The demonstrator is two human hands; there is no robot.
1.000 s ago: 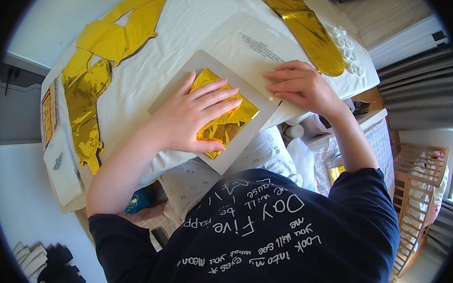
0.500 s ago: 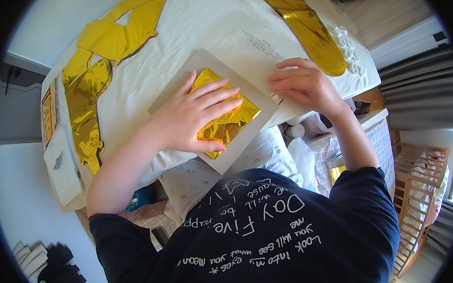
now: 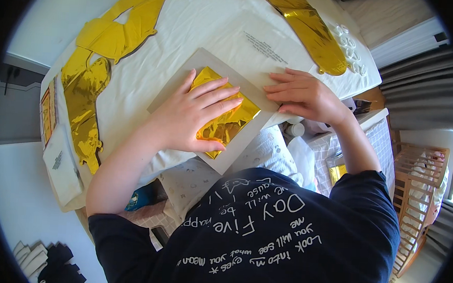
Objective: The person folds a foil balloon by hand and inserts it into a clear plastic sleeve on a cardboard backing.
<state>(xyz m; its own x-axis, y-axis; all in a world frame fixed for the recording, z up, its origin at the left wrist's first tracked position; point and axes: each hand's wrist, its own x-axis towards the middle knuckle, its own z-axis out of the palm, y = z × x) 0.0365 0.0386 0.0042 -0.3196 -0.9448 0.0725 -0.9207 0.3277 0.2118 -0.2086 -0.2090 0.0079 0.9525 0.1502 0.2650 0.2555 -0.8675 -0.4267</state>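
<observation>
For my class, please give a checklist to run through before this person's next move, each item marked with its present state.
1. Left hand steadying the folded gold foil: ok, spread over it.
2. Foil lying on the gray card: ok.
3. Right hand free of any item: cannot tell, its fingers hide what is beneath.
4. Clear plastic sheet open along one edge: cannot tell.
5. Left gold foil shape and right gold foil shape apart from the card: ok.

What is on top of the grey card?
A folded piece of gold foil, with the spread left hand over it. The grey card shows as a border; its middle, and the foil beneath the hand, are covered.
</observation>
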